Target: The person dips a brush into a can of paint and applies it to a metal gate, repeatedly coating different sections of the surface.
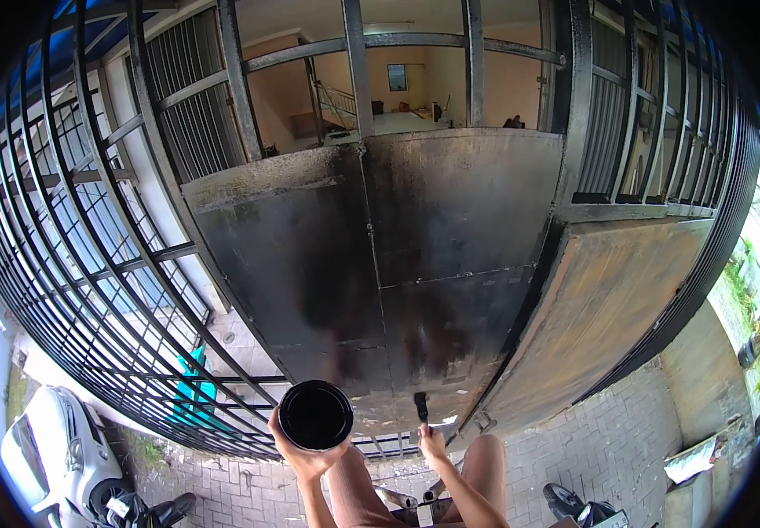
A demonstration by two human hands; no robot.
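Observation:
My left hand point(310, 459) is wrapped round a can of black paint point(316, 415), held upright with its dark contents facing up. In my right hand point(433, 444) is a paintbrush point(421, 407), its black bristles against the lower part of the metal gate panel point(459, 220). Much of that panel is glossy black, while its lower edge still shows patchy, lighter metal. Thin weld seams divide it into sections.
Black vertical bars point(142, 211) curve away on the left, and a rusty brown panel point(617, 308) stands on the right. A white car point(68, 449) is parked lower left, near motorcycles point(147, 510). Grey paving point(591, 449) lies below. Through the bars a room shows.

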